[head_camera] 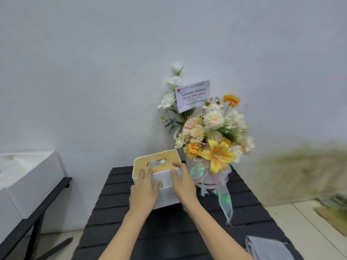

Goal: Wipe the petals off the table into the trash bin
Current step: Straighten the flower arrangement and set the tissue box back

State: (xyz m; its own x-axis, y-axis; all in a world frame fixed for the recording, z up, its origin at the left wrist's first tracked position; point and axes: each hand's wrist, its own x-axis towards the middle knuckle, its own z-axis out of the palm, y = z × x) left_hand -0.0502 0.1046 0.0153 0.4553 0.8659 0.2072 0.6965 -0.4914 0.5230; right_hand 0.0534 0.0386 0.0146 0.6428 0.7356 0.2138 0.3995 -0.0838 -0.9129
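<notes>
No loose petals and no trash bin are visible in this view. On the black slatted table [244,209] stands a white tissue box [165,197] with a wooden lid and a tissue showing in its slot. My left hand [143,194] rests flat against the box's front, fingers fairly straight, thumb at the edge of a front compartment. My right hand [185,184] grips the box's upper right front edge, with a finger on the lid and the thumb on the front face. A folded grey cloth [268,248] lies at the table's near right corner.
A flower arrangement [212,139] in a white round box with a card and trailing ribbon stands at the table's back right, close beside the tissue box. A white open box [37,177] sits on a black stand to the left. The wall is directly behind.
</notes>
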